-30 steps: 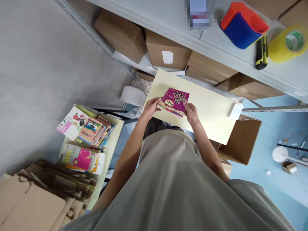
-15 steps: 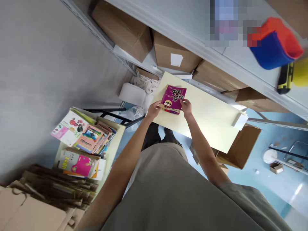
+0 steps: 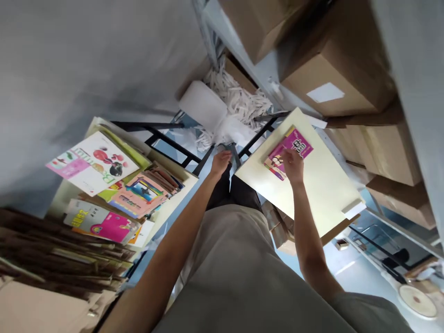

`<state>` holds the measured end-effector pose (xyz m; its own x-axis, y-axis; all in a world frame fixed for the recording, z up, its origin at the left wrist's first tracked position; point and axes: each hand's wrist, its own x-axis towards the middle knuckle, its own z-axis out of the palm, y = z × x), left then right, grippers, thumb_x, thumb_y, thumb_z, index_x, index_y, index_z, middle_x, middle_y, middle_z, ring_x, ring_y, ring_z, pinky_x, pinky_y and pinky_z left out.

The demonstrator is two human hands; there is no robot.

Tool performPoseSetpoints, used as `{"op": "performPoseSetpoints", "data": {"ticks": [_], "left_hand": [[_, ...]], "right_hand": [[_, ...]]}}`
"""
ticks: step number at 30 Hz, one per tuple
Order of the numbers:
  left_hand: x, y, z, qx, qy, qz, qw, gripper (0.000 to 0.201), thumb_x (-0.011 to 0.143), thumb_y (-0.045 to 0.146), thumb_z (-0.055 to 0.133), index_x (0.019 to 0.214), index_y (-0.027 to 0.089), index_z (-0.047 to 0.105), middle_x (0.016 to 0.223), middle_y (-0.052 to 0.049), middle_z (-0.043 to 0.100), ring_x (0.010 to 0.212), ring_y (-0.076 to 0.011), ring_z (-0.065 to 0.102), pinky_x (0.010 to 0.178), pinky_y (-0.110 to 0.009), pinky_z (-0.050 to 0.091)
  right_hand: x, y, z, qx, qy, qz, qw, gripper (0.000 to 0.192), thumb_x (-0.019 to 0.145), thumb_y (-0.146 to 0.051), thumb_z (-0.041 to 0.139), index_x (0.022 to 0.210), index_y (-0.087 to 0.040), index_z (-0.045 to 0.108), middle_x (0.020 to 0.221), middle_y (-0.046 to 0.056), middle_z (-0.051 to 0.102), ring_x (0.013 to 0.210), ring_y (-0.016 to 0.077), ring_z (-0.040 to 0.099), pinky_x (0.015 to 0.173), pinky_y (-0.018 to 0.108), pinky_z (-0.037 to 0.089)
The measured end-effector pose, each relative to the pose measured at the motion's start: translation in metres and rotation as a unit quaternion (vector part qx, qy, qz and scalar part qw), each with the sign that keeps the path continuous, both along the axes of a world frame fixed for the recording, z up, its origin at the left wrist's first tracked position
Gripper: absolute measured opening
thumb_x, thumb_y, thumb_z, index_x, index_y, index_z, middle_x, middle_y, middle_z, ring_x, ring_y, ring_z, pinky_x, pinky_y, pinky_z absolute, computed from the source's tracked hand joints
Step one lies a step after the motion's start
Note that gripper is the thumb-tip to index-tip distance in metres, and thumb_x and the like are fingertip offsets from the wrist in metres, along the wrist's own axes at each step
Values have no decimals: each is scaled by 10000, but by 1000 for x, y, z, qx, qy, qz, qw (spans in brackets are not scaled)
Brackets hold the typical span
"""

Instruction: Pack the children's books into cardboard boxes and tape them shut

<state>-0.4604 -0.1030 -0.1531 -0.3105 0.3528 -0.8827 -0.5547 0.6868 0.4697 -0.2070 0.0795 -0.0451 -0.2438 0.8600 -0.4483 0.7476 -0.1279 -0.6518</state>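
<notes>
Near the front edge of the pale desk point(image 3: 312, 185), our right hand point(image 3: 293, 166) rests flat on the purple book point(image 3: 294, 144), fingers spread over its cover and pressing it down. The book lies toward the desk's far left corner. Our left hand point(image 3: 220, 163) hangs just off the desk's left edge, fingers loosely curled, holding nothing. Well left of the desk, a stack of colourful books point(image 3: 138, 194) sits on a second surface. Beyond the desk, shredded white paper point(image 3: 239, 99) and brown cardboard boxes point(image 3: 333, 69) fill the shelving.
</notes>
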Motion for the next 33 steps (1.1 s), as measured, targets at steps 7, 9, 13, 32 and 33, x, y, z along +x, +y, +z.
{"op": "performPoseSetpoints", "data": {"ticks": [7,9,13,32,33], "left_hand": [[-37,-8,-92,-113,-33,92,989,242,921,270,791,1156,216,791,1089,-135,843,1025,-282,816,999,-454,643],[-41,-6,-116,-123,-41,116,985,215,917,265,802,1126,214,790,1068,-137,836,1038,-287,819,986,-437,638],[-45,5,-174,-120,-62,147,980,168,928,224,802,1092,196,788,1062,-129,843,980,-268,815,934,-403,643],[8,45,-570,-189,-94,266,941,464,944,249,866,1382,227,713,1170,-104,722,1148,-307,761,919,-413,675],[12,42,-580,-181,-92,267,942,456,953,251,856,1383,227,708,1172,-104,723,1156,-306,761,913,-406,670]], "right_hand": [[-154,56,-105,-92,-8,287,953,345,1083,-540,701,1232,-241,788,1117,96,862,1068,309,846,1070,509,681],[-184,73,-153,-117,-52,345,930,327,1070,-508,736,1220,-224,797,1111,103,863,1089,324,845,1104,524,667],[-219,103,-263,-127,-135,402,897,200,1041,-346,745,1157,-197,811,1143,121,858,1176,347,835,1174,555,639],[-163,133,-697,-111,-201,409,883,496,981,-316,736,1441,-132,748,1476,212,771,1477,404,712,1321,673,517],[-159,133,-710,-106,-190,420,881,509,989,-319,727,1465,-139,735,1465,206,774,1464,392,723,1305,662,535]]}}
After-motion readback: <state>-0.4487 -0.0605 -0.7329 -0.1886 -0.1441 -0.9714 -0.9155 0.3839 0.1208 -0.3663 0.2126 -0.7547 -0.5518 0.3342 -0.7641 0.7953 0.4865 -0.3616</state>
